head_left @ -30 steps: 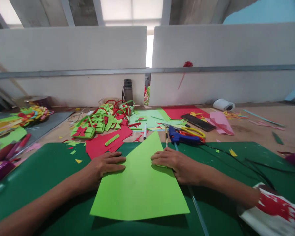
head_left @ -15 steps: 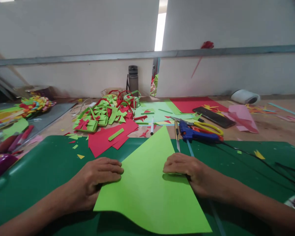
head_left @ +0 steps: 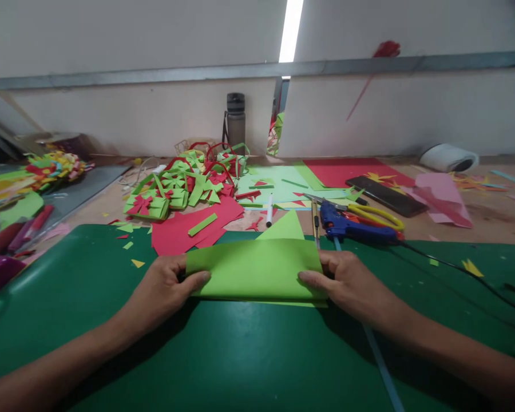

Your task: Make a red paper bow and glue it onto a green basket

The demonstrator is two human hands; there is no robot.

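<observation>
A light green paper sheet (head_left: 257, 269) lies on the dark green cutting mat (head_left: 90, 286), its near part folded up and over so only a pointed tip shows behind the fold. My left hand (head_left: 165, 289) pinches the fold's left end, thumb on top. My right hand (head_left: 347, 280) pinches the right end the same way. Both hands are closed on the paper.
Behind the mat lie a blue glue gun (head_left: 347, 227), yellow-handled scissors (head_left: 369, 214), a craft knife (head_left: 315, 220), a white marker (head_left: 269, 209), a black phone (head_left: 386, 195), red paper (head_left: 184, 232) and a heap of green and red cuttings (head_left: 184, 189). A grey bottle (head_left: 236, 120) stands by the partition.
The sheet lay flat under both palms; now its near edge has been lifted and folded away from me, and both hands grip the folded ends. The camera has tilted down.
</observation>
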